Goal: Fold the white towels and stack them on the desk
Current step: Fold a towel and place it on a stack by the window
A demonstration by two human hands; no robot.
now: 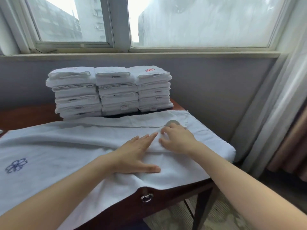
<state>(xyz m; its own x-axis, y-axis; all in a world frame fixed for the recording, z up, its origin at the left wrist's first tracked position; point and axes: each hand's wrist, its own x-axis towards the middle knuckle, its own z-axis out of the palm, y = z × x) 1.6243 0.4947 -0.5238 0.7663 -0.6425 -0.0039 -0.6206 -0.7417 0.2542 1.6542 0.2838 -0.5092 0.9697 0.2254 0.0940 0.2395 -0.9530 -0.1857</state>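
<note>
A long white towel with a blue flower emblem lies spread across the dark wooden desk, its front edge hanging over the desk's front. My left hand presses flat on the towel near its right end, fingers straight. My right hand sits just right of it, fingers curled and pinching a fold of the cloth. Behind the towel stand three side-by-side stacks of folded white towels, several high, the right one topped with a red emblem.
A window with a grey sill runs behind the desk above a grey wall. Curtains hang at the right. A metal ring pull is on the desk's drawer front. Wooden floor shows below at the right.
</note>
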